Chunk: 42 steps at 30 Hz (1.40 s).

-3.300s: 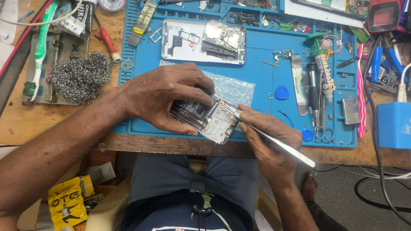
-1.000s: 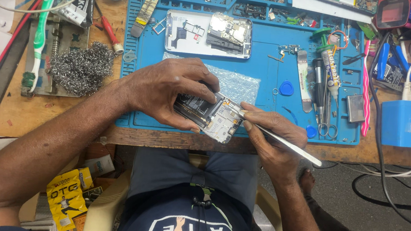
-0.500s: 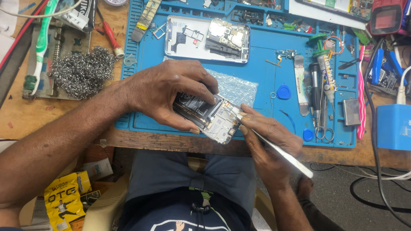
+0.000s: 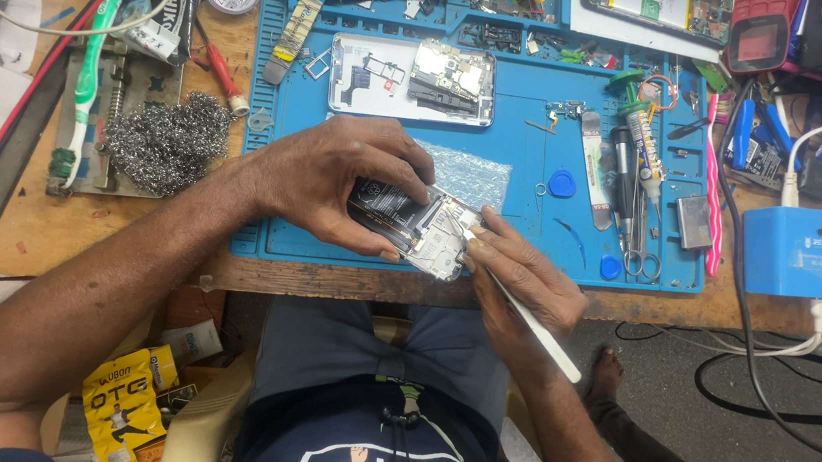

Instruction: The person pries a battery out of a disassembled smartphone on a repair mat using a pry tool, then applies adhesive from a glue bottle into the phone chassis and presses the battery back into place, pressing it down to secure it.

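My left hand [image 4: 341, 179] grips an opened phone [image 4: 416, 227] with its back off, so the black battery and circuit board show. It rests at the near edge of a blue work mat [image 4: 522, 227]. My right hand [image 4: 522, 282] holds a slim white tool [image 4: 533, 323] like a pen, its tip touching the phone's board at the right end. A piece of clear bubble wrap [image 4: 471, 177] lies just behind the phone.
A second dismantled phone shell [image 4: 410, 80] lies further back on the mat. Tweezers, scissors and screwdrivers [image 4: 626, 191] lie to the right, a blue box [image 4: 796, 253] with cables beyond. A steel wool ball [image 4: 163, 142] and green toothbrush [image 4: 84, 79] sit left.
Both hands stay on the phone with only small shifts. The white tool's tip keeps working at the phone's right end.
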{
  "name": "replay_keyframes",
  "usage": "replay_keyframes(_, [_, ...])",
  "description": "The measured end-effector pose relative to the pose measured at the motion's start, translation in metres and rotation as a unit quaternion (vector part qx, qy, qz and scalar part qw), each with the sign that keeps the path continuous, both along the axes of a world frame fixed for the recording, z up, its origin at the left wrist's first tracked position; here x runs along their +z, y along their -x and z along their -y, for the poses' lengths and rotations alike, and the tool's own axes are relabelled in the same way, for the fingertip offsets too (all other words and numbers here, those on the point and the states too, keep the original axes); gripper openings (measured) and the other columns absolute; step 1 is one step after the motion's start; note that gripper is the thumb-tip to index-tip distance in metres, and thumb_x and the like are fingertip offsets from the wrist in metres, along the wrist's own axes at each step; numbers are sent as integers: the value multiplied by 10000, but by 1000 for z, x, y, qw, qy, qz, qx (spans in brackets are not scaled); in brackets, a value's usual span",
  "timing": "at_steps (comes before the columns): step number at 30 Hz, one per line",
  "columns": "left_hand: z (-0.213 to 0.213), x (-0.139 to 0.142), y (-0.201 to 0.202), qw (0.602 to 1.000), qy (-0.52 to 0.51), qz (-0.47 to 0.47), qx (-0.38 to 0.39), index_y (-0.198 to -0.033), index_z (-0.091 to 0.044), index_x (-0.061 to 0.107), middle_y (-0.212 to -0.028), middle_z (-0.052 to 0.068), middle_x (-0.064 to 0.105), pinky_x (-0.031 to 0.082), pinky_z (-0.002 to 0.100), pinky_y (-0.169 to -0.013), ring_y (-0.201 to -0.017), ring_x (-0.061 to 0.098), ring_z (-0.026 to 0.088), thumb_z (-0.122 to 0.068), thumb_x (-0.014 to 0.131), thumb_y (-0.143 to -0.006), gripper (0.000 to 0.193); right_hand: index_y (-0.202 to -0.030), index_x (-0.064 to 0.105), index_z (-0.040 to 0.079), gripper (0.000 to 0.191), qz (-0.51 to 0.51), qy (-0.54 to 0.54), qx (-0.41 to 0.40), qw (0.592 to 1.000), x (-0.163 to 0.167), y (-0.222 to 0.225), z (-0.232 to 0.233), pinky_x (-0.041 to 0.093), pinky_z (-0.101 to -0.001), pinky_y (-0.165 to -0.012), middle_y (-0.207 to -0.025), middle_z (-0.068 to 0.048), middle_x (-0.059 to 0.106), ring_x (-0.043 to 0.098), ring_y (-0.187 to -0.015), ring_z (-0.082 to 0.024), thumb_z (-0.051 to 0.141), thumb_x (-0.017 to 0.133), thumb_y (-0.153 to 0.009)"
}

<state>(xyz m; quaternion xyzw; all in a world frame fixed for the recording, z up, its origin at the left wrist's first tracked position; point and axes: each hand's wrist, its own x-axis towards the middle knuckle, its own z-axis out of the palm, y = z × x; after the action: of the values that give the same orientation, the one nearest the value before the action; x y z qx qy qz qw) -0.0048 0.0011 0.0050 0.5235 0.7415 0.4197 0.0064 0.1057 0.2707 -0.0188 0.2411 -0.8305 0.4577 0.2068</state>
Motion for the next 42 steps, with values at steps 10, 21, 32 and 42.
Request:
replay_keyframes(10, [-2, -1, -1, 1000, 11, -4, 3, -1116, -97, 751, -1198, 87, 695, 599, 386, -952, -1131, 672, 241, -415, 922, -730, 528, -1102, 721, -3, 185, 66, 86, -31, 994, 14, 2, -3, 634, -333, -957, -1129, -194, 767, 772, -1114, -270, -89, 716, -938])
replay_keyframes(21, [-7, -2, -10, 996, 71, -40, 39, -1073, -107, 741, -1157, 99, 681, 597, 411, -894, -1100, 660, 279, -370, 910, -686, 498, -1091, 740, 2, 202, 64, 24, -29, 997, 17, 5, 1, 648, -339, -942, -1094, -178, 772, 763, -1144, -292, -84, 744, -908])
replay_keyframes(32, [-6, 0, -10, 997, 59, -40, 33, -1094, -91, 738, -1164, 106, 680, 588, 419, -906, -1104, 660, 288, -380, 895, -713, 503, -1091, 745, 21, 210, 48, -27, -43, 998, 13, 3, 2, 651, -350, -962, -1123, -171, 769, 752, -1163, -292, -58, 775, -899])
replay_keyframes(42, [-6, 0, -9, 997, 60, -26, 44, -1092, -91, 754, -1161, 99, 702, 596, 403, -885, -1072, 682, 279, -464, 884, -759, 517, -1140, 739, 22, 231, 16, -44, -63, 997, 12, -5, 12, 626, -388, -1025, -1183, -181, 747, 718, -1223, -316, -38, 772, -920])
